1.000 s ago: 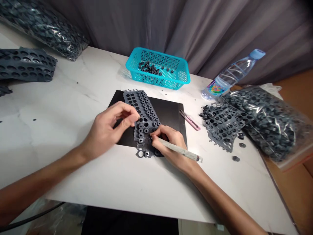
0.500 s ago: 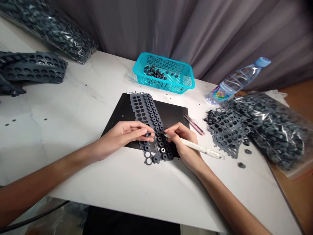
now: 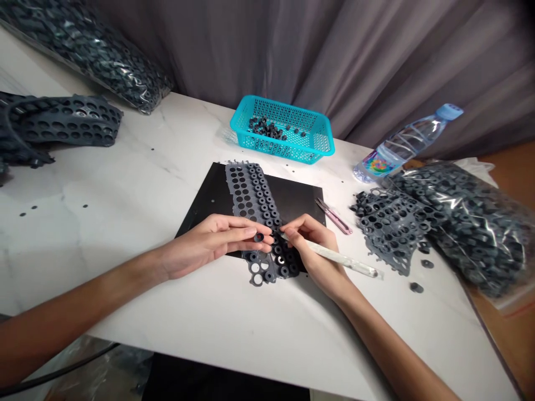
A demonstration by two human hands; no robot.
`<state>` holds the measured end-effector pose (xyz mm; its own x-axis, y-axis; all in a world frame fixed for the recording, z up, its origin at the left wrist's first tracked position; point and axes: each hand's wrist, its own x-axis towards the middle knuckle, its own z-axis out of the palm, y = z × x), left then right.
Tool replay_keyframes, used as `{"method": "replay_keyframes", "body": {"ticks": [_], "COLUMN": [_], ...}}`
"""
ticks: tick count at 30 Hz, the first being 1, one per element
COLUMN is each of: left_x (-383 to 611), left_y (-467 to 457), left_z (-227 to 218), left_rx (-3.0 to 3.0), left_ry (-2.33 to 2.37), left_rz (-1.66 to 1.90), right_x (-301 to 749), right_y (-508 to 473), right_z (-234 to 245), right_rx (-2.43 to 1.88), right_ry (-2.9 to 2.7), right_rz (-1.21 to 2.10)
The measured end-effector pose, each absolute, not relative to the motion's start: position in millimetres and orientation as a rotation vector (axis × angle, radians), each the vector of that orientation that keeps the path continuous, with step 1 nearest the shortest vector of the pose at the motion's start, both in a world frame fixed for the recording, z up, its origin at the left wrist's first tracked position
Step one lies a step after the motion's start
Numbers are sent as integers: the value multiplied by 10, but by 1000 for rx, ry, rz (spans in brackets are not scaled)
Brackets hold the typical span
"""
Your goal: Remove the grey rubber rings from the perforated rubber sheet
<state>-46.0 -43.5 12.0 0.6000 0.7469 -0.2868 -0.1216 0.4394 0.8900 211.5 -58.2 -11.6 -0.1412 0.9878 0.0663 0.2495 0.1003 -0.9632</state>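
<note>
A grey rubber sheet [image 3: 251,195] full of small rings and punched holes lies on a black mat [image 3: 292,197]. My left hand [image 3: 217,240] rests on the sheet's near part, fingers pinched around one small grey ring [image 3: 258,238]. My right hand [image 3: 311,245] grips a white pen-like tool [image 3: 340,258], its tip touching the sheet beside that ring. The two hands nearly meet over the sheet.
A teal basket [image 3: 309,146] with loose rings stands behind the mat. Pink snips [image 3: 334,216], a spent holed sheet [image 3: 387,223], a bag of rings [image 3: 463,217] and a water bottle [image 3: 407,142] lie at right. More sheets [image 3: 62,122] and another bag [image 3: 92,47] are at left.
My left hand has flattened and slid right along the sheet, now pinching a ring. My right hand with the tool stayed at the sheet. The view shifted slightly.
</note>
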Motion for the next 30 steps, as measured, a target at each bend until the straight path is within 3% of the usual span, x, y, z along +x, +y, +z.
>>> {"method": "replay_keyframes", "body": {"ticks": [30], "left_x": [-413], "left_y": [-462], "left_z": [115], "left_rx": [836], "left_ry": [795], "left_rz": [602], "right_x": [2114], "right_y": [-575], "right_z": [-157], "right_rx": [-1261], "right_ry": [-1546], "right_rz": [1171]}}
